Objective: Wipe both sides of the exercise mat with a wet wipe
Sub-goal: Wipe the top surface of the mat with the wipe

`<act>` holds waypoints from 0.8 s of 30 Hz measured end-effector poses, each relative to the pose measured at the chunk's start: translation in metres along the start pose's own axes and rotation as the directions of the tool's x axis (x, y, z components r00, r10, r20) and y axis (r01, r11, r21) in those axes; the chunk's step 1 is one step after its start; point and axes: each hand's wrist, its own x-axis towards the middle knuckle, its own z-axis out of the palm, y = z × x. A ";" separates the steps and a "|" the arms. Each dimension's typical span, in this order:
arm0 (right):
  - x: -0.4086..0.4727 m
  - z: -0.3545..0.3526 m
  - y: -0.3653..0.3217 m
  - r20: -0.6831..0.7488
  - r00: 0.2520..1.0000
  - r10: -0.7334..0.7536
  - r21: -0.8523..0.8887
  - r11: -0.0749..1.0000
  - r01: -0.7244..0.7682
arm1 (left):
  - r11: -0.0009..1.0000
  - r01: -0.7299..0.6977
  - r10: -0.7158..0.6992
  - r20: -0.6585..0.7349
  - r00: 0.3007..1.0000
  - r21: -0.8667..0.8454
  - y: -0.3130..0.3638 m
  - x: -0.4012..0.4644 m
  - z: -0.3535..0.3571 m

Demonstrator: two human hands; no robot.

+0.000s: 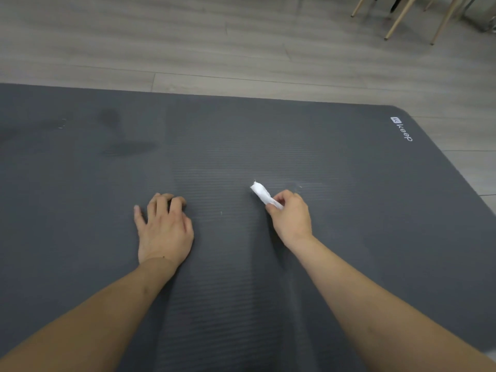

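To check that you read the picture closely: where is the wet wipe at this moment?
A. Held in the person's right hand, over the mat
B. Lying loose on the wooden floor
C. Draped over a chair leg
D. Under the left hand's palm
A: the right hand pinches the rolled white wet wipe above the grey exercise mat, while the left hand rests on the mat holding nothing.

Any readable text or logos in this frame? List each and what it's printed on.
"keep", in white letters, beside a small white square logo mark, printed near the far right corner of the grey exercise mat; text at.
The symbol inside the square mark is too small to read.
No other text is visible.
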 end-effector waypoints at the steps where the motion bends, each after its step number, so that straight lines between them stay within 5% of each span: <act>1: -0.006 -0.004 -0.002 0.009 1.000 0.016 0.071 0.997 -0.017 | 0.999 -0.026 0.025 -0.023 0.999 -0.028 0.000 0.000 -0.001; 5: -0.035 -0.021 -0.010 0.063 0.994 0.087 0.363 0.926 -0.104 | 0.979 -0.169 0.156 -0.119 0.981 -0.110 0.001 -0.004 -0.008; 7: -0.047 -0.028 -0.013 0.105 0.991 0.081 0.461 0.879 -0.121 | 0.934 -0.192 0.172 -0.091 0.981 -0.302 0.012 -0.008 -0.014; 9: -0.059 -0.031 -0.015 0.130 0.990 0.058 0.523 0.844 -0.118 | 0.794 -0.049 0.092 0.040 0.995 -0.606 0.036 -0.015 -0.019; 11: -0.070 -0.032 -0.018 0.114 0.992 0.050 0.571 0.814 -0.107 | 0.532 0.235 0.047 0.305 0.951 -0.814 0.065 -0.021 -0.028; 13: -0.078 -0.031 -0.023 0.096 0.993 0.067 0.606 0.788 -0.111 | 0.262 0.513 0.123 0.556 0.822 -0.817 0.091 -0.027 -0.037; 16: -0.086 -0.030 -0.027 0.063 0.994 0.088 0.631 0.768 -0.109 | 0.062 0.651 0.236 0.645 0.727 -0.756 0.112 -0.034 -0.048; 24: -0.099 -0.042 -0.029 -0.060 0.992 0.112 0.606 0.793 -0.053 | -0.025 0.781 0.159 0.769 0.619 -0.624 0.116 -0.036 -0.060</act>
